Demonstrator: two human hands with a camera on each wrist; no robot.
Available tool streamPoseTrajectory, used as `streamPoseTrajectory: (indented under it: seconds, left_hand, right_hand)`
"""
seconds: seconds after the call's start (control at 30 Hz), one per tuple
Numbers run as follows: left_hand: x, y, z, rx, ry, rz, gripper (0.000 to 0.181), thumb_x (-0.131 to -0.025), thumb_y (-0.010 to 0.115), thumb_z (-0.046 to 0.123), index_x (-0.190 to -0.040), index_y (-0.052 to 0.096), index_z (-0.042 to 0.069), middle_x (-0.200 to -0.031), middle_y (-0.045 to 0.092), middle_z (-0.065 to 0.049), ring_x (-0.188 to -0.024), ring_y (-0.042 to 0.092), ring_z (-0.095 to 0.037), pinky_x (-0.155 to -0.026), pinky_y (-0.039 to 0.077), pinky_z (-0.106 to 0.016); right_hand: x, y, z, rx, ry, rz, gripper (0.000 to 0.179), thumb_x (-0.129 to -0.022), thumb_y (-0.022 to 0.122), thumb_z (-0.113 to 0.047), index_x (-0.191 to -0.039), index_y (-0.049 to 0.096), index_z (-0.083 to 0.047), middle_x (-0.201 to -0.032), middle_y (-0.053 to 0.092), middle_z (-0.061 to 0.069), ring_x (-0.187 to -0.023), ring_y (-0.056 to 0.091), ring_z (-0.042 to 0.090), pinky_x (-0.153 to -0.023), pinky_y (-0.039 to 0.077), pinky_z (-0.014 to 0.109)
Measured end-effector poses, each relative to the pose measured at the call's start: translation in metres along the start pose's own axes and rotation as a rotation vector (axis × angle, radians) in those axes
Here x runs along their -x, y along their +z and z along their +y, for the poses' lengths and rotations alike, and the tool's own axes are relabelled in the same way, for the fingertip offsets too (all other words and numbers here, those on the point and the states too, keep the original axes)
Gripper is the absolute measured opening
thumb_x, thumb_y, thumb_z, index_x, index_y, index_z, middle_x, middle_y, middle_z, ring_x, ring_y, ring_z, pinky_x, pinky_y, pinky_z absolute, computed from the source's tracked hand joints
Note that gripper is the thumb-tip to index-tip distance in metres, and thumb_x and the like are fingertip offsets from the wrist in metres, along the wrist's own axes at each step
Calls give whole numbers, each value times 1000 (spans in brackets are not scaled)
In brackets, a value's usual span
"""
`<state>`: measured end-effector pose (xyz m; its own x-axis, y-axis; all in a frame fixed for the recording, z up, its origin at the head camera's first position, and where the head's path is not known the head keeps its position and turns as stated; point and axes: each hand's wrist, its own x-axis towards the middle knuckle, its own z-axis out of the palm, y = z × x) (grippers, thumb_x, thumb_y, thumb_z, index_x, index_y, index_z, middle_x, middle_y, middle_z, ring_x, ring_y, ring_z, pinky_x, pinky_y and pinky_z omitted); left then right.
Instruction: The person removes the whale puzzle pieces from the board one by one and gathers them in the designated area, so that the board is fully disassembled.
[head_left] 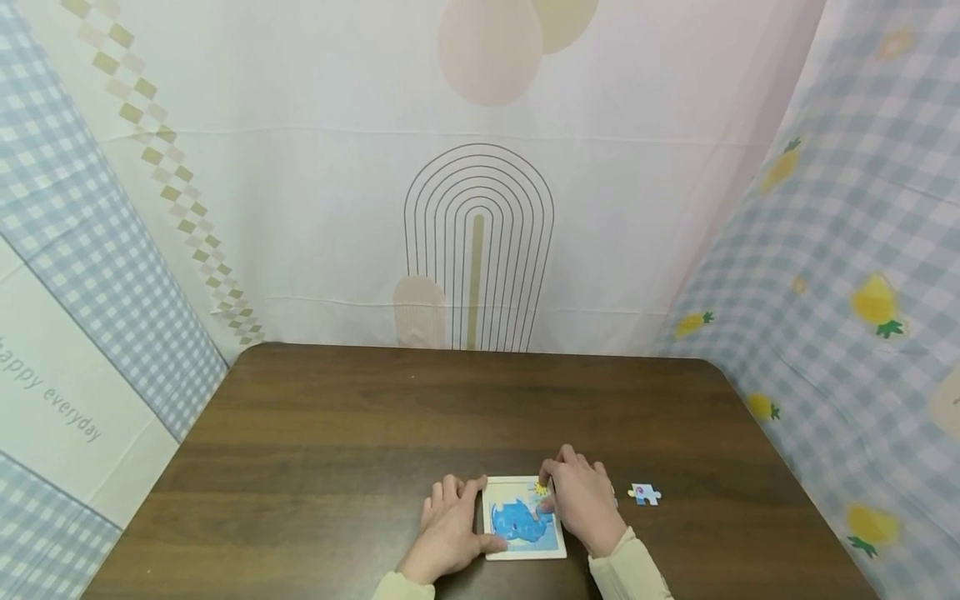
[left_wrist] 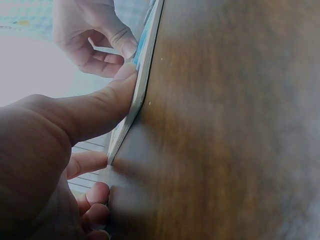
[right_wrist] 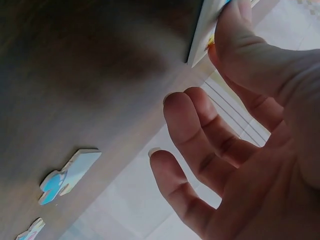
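On the puzzle (head_left: 519,522), the left hand (head_left: 448,531) rests spread; the right hand (head_left: 587,502) hides whether it pinches anything.

Puzzle pieces (head_left: 645,494) on table (head_left: 337,433), right of tray (head_left: 528,556)

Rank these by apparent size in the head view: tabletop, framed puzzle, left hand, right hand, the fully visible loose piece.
1. Tabletop
2. Framed puzzle, left hand and right hand: too close to rank; the hands partly cover the puzzle and are raised nearer the camera
3. Loose piece
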<state>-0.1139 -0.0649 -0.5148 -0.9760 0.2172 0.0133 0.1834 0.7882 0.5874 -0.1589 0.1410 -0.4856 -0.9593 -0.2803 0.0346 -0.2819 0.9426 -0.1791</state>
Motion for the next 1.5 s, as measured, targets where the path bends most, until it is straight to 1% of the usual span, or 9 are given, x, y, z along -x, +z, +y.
streamPoseTrajectory:
  seconds: [0.23, 0.5, 0.77, 0.97, 1.07, 1.23, 1.33, 1.43, 1.5]
  left_hand:
    - [0, 0, 0, 10, 1, -4, 88, -68, 83, 49, -139, 51, 8, -102, 43, -2, -89, 34, -21, -76, 28, -36]
    - [0, 1, 0, 11, 0, -9, 88, -68, 83, 51, -139, 51, 9, -100, 41, -1, -89, 33, -21, -75, 28, -35]
    - [0, 2, -1, 9, -8, -10, 88, -68, 83, 51, -139, 50, 10, -100, 41, -2, -90, 34, -22, -76, 28, -36]
    - [0, 2, -1, -10, 1, 8, 89, -67, 83, 52, -138, 51, 10, -100, 41, -1, -90, 34, -21, -76, 29, -35]
    - [0, 2, 0, -4, -2, 6, 89, -67, 83, 51, -139, 50, 10, -101, 41, -1, -90, 34, -21, -76, 28, -35]
    - [0, 1, 0, 2, 2, 9, 89, -67, 83, 50, -139, 51, 10, -102, 42, -2, -90, 34, -22, -76, 28, -35]
    - [1, 1, 0, -4, 3, 10, 89, -67, 83, 51, -139, 51, 10, -102, 42, -2, -90, 35, -22, -76, 29, -36]
    - [0, 2, 0, -6, 2, 9, 89, -67, 83, 50, -139, 51, 10, -102, 42, -2, -91, 35, -22, -76, 29, -36]
    - [0, 2, -1, -5, -1, 3, 88, -67, 83, 50, -139, 51, 10, -102, 42, -2, -91, 35, -22, -76, 29, -36]
  right_hand:
    - [0, 0, 2, -16, -8, 5, 28, -68, 87, -28, -83, 66, -19, -92, 51, 0, -79, 52, 21, -69, 39, 45]
    - [1, 1, 2, -38, -12, 1, 31, -68, 87, -26, -83, 61, -18, -87, 50, -2, -77, 50, 20, -68, 39, 44]
    - [4, 5, 5, -79, -5, 61, 36, -64, 90, -26, -82, 59, -20, -84, 53, -6, -79, 53, 20, -70, 40, 45]
    - [6, 6, 7, -109, -22, 112, 37, -62, 91, -25, -80, 59, -20, -75, 55, -9, -74, 47, 14, -70, 37, 40]
    - [8, 6, 7, -132, -34, 119, 34, -63, 90, -23, -79, 60, -20, -71, 52, -10, -70, 44, 12, -69, 35, 38]
    - [10, 5, 7, -158, -60, 114, 30, -65, 89, -19, -77, 61, -21, -68, 49, -13, -68, 40, 10, -73, 37, 38]
    - [11, 6, 7, -167, -88, 126, 30, -67, 88, -17, -82, 63, -20, -69, 49, -14, -68, 40, 8, -73, 37, 38]
    - [11, 7, 6, -174, -97, 127, 31, -70, 87, -14, -92, 65, -19, -70, 47, -14, -67, 39, 8, -72, 37, 36]
    - [13, 7, 6, -173, -97, 120, 32, -71, 86, -13, -96, 67, -18, -69, 45, -14, -67, 39, 7, -71, 36, 35]
